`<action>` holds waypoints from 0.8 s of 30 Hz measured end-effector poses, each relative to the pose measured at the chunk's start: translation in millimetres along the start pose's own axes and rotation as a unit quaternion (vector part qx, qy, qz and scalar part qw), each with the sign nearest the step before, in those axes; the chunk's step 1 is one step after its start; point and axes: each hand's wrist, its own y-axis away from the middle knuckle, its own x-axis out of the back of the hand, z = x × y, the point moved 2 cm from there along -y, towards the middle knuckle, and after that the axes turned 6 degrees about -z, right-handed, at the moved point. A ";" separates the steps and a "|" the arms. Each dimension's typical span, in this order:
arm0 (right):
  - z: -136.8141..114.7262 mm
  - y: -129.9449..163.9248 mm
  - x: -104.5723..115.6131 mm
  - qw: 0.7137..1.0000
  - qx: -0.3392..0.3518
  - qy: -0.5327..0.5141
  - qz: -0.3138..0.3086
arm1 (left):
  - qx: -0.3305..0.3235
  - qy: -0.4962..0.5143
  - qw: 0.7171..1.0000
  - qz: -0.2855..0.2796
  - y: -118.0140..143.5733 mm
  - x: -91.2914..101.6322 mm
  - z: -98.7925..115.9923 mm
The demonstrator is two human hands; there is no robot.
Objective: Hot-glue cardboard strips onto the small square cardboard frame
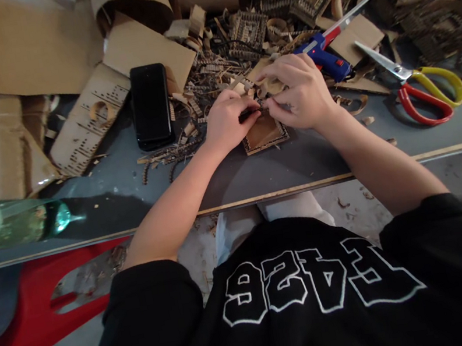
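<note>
My left hand (227, 119) and my right hand (299, 90) meet over a small square cardboard piece (264, 135) with a toothed edge, lying on the grey table (257, 171). Both hands pinch a thin dark strip (253, 112) between their fingertips, just above the square. Light cardboard scraps (260, 70) lie right behind my fingers. What my palms cover is hidden.
A black phone (151, 105) lies left of my hands. A blue glue gun (328, 53) and red-and-yellow scissors (420, 85) lie to the right. Cut cardboard sheets (89, 117), boxes and lattice pieces (249, 28) crowd the back. A green bottle (22, 222) lies at the left edge.
</note>
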 end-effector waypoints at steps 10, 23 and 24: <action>17.7 5.5 -0.6 0.995 0.041 -0.062 0.059 | 0.142 -0.064 0.987 -0.046 15.1 47.3 53.0; -12.3 -1.7 -10.8 0.992 0.051 -0.052 -0.105 | -0.086 0.095 0.967 -0.220 44.6 57.6 9.6; -12.7 -1.9 -7.7 0.994 0.043 -0.044 -0.090 | -0.093 0.102 0.961 -0.238 45.2 56.7 7.9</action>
